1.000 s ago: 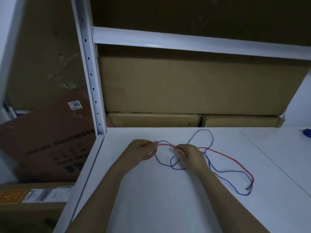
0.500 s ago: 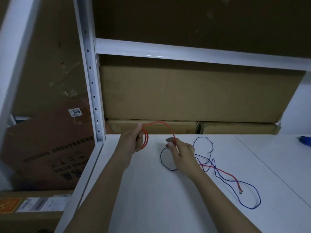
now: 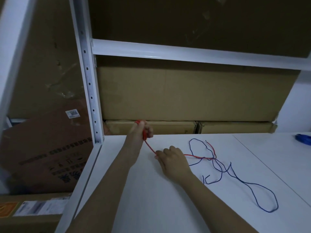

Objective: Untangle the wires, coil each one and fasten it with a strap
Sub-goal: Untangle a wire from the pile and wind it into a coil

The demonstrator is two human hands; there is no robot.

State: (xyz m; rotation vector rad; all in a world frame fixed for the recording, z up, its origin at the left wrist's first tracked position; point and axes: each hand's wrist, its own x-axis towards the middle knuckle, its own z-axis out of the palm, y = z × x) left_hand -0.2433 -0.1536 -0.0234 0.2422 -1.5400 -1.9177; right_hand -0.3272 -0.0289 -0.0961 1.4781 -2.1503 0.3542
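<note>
- While our left hand (image 3: 141,132) is raised above the tabletop (image 3: 134,199) with its fingers curled round a small bunch of red wire (image 3: 193,155) loops, we judge the step in hand to be the coiling of that wire.
- Our right hand (image 3: 173,161) sits lower and to the right of the left one, pinching the red strand where it runs down from the coil; the rest trails away rightward from that hand.
- Just beyond the right hand the red tail crosses the blue wire (image 3: 249,183), which sprawls in loose loops farther right and nearer to us.
- The next move, we think, calls for drawing the red tail free of that crossing and feeding it onto the loops without dragging the blue one along.
- No strap shows near either hand.
- Behind the hands stand cardboard boxes (image 3: 185,93), with a white shelf frame (image 3: 87,73) beyond the left hand.
</note>
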